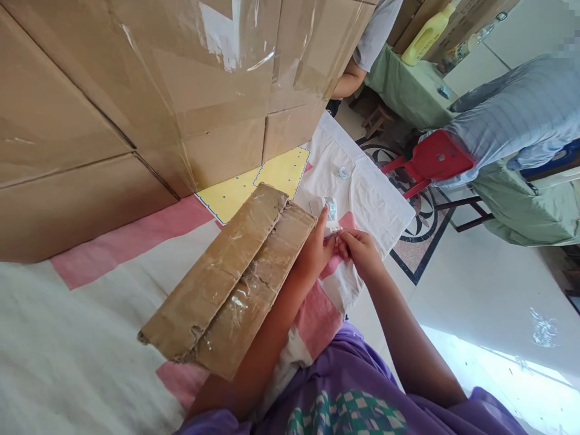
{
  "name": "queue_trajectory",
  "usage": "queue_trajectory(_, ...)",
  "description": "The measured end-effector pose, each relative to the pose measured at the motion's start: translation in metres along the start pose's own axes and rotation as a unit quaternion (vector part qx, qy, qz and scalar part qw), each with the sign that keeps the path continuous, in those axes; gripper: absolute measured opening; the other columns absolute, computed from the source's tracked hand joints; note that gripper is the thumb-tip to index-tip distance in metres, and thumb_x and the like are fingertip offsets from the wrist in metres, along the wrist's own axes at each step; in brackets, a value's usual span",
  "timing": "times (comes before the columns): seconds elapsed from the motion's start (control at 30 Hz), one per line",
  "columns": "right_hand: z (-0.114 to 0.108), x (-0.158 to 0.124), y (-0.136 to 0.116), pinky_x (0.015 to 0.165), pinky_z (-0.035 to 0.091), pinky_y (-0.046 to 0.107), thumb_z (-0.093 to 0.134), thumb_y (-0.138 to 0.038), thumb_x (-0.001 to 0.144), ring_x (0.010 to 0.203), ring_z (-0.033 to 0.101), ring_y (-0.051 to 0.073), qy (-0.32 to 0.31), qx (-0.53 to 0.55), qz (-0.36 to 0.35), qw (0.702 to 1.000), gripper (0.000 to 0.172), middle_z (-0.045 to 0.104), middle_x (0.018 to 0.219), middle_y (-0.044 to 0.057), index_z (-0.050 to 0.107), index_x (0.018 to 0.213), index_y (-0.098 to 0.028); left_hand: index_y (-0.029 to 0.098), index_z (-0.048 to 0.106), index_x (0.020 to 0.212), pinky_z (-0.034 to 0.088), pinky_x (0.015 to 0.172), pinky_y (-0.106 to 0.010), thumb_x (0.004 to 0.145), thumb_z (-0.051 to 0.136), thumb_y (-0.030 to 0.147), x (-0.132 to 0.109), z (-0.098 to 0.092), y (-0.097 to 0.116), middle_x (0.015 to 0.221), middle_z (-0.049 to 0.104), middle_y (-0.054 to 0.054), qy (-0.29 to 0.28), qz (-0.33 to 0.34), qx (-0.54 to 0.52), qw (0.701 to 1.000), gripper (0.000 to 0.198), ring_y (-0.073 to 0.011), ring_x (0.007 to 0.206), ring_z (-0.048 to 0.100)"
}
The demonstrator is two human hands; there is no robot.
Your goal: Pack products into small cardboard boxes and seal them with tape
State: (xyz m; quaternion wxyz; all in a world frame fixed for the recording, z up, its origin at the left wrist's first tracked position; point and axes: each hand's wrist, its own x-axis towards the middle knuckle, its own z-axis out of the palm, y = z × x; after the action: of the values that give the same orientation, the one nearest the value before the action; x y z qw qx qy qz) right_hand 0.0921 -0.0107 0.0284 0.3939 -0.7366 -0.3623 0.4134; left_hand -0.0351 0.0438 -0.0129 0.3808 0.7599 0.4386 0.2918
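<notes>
A small white tape dispenser [330, 211] with a roll in it lies on the cloth-covered table. My left hand [316, 246] grips it, the index finger stretched along its side. At the dispenser's near end, my right hand [361, 251] is closed in a pinch on the end of the tape, which is barely visible between the fingertips. The two hands almost touch. A flattened, worn piece of brown cardboard [226, 284] with torn edges and shiny tape on it lies over the table, beside my left forearm and partly covering it.
Large taped cardboard boxes [217, 90] stand like a wall along the far left. Yellow scalloped sheets [235, 190] lie at their foot. A loose tape roll [343, 173] rests near the table's far edge. Beyond are a person's arm [351, 78], a red chair [439, 158] and another person [521, 115].
</notes>
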Motion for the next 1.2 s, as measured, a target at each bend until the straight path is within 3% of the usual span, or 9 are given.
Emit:
queue_trajectory(0.3, 0.0, 0.0, 0.006, 0.05, 0.026, 0.031, 0.064, -0.057, 0.085, 0.044, 0.034, 0.011, -0.033, 0.086, 0.048, 0.995, 0.041, 0.044, 0.045, -0.004, 0.054, 0.064, -0.023, 0.021, 0.041, 0.159, 0.054, 0.092, -0.038, 0.096, 0.064, 0.031, -0.001, -0.002, 0.002, 0.095, 0.076, -0.008, -0.005, -0.014, -0.018, 1.0, 0.068, -0.0259, 0.089, 0.07)
queue_trajectory(0.6, 0.004, 0.0, 0.032, 0.049, 0.021, 0.03, 0.069, -0.066, 0.083, 0.049, 0.03, 0.01, -0.019, 0.06, 0.038, 0.997, 0.049, 0.04, 0.054, -0.006, 0.053, 0.068, -0.023, 0.019, 0.04, 0.159, 0.054, 0.093, -0.04, 0.1, 0.058, 0.027, -0.001, -0.004, 0.0, 0.088, 0.075, -0.008, -0.028, -0.004, -0.008, 1.0, 0.062, -0.0271, 0.088, 0.071)
queue_trajectory(0.73, 0.005, -0.002, 0.034, 0.049, 0.019, 0.03, 0.065, -0.064, 0.088, 0.048, 0.026, 0.011, -0.014, 0.084, 0.041, 0.996, 0.046, 0.037, 0.054, -0.006, 0.052, 0.071, -0.024, 0.021, 0.036, 0.16, 0.056, 0.087, -0.036, 0.097, 0.058, 0.023, -0.001, -0.002, -0.004, 0.092, 0.074, -0.007, -0.03, 0.003, -0.022, 0.999, 0.066, -0.0249, 0.085, 0.07)
queue_trajectory(0.87, 0.005, -0.01, 0.034, 0.05, 0.022, 0.031, 0.058, -0.06, 0.096, 0.05, 0.03, 0.012, 0.004, 0.079, -0.013, 0.997, 0.047, 0.041, 0.055, -0.004, 0.048, 0.068, -0.024, 0.017, 0.032, 0.16, 0.052, 0.071, -0.028, 0.099, 0.051, 0.022, -0.004, -0.004, -0.008, 0.076, 0.067, -0.001, -0.036, 0.03, -0.092, 0.995, 0.064, -0.0185, 0.07, 0.063)
queue_trajectory(1.03, 0.0, -0.026, 0.039, 0.054, 0.03, 0.031, 0.049, -0.059, 0.101, 0.054, 0.038, 0.014, -0.017, 0.011, -0.085, 0.996, 0.047, 0.046, 0.06, -0.002, 0.049, 0.07, -0.024, 0.018, 0.057, 0.13, 0.04, 0.057, -0.023, 0.101, 0.05, 0.039, -0.012, -0.017, -0.001, 0.062, 0.053, 0.006, -0.058, 0.035, -0.208, 0.976, 0.037, -0.0125, 0.056, 0.052)
queue_trajectory(1.2, -0.009, -0.034, 0.04, 0.06, 0.039, 0.03, 0.049, -0.048, 0.105, 0.062, 0.048, 0.016, -0.097, -0.028, -0.225, 0.969, 0.035, 0.055, 0.071, 0.0, 0.055, 0.081, -0.023, 0.019, 0.067, 0.092, 0.043, 0.065, -0.023, 0.099, 0.057, 0.043, -0.028, -0.028, 0.012, 0.075, 0.067, 0.002, -0.097, 0.037, -0.195, 0.975, 0.026, -0.0128, 0.068, 0.061)
